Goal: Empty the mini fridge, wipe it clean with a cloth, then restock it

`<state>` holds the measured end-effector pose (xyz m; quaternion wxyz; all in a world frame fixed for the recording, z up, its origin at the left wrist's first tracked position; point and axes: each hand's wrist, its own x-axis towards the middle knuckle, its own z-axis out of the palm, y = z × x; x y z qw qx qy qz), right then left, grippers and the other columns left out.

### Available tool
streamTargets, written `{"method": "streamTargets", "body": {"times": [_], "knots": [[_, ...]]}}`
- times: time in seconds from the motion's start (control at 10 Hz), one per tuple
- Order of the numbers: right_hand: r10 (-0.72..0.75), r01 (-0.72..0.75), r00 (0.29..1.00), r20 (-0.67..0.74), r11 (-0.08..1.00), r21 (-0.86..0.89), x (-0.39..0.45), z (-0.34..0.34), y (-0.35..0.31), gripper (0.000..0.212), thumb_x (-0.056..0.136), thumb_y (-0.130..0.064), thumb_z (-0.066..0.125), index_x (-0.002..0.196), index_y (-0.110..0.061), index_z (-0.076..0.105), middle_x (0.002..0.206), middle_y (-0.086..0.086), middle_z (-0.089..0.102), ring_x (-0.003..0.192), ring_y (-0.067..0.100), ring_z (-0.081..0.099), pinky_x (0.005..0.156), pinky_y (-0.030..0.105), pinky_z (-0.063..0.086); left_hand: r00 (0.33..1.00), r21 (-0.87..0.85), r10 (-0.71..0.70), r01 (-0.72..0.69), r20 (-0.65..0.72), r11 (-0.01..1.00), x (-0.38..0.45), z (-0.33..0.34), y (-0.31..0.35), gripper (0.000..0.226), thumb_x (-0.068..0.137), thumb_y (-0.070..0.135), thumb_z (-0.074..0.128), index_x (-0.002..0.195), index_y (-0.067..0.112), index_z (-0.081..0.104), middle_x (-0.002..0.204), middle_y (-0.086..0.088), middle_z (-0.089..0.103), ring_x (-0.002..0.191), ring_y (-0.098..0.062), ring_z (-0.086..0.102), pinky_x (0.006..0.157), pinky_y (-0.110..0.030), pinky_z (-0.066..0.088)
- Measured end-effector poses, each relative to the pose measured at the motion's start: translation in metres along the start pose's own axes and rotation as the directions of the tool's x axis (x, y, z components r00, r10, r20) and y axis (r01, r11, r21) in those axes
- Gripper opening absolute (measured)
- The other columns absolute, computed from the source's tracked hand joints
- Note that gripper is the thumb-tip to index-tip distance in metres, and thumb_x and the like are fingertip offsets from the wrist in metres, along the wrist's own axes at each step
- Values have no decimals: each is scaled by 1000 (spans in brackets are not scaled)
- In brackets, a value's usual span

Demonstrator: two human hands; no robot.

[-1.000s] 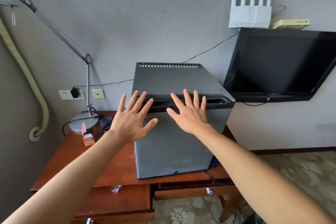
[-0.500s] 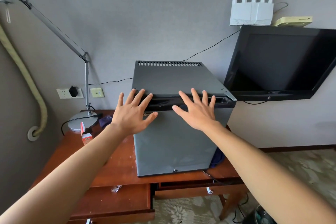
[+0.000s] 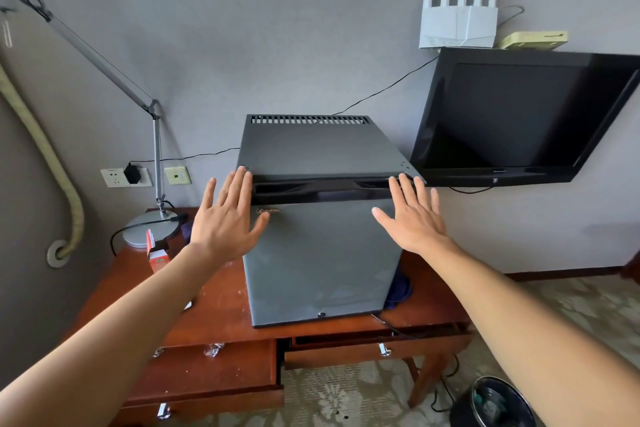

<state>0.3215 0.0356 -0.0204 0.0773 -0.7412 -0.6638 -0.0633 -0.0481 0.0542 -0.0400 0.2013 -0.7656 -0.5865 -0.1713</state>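
Reaching toward mini fridge (image 3: pixel 322 253) with both arms; left hand (image 3: pixel 227 224) spread flat, fingers apart, holding nothing, fingertips at upper left corner of closed door; right hand (image 3: pixel 414 218) likewise splayed and empty, fingertips by upper right corner at dark handle recess (image 3: pixel 318 188); contact with door not certain. Fridge upright between the two hands, on wooden surface (image 3: pixel 214 315). Left of left hand: small red carton (image 3: pixel 156 255), lamp base (image 3: pixel 145 229), wall sockets (image 3: pixel 126 177). Right of right hand: black television (image 3: pixel 519 118); below right forearm: dark bin (image 3: pixel 493 402) on floor.
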Motion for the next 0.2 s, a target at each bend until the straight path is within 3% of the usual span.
{"method": "streamTargets", "body": {"times": [0.2], "knots": [[37,-40,997,70,999,37,-44,7,6,82,99,-72,21,163,-31,-10,171,-1,-17,156,25,-19,125,53,-8,1000,-42,-22,21,-12,999,-48,7,10,92,97,64,30,164,4,7,172,-12,1,159,-25,0,128,-54,4]]}}
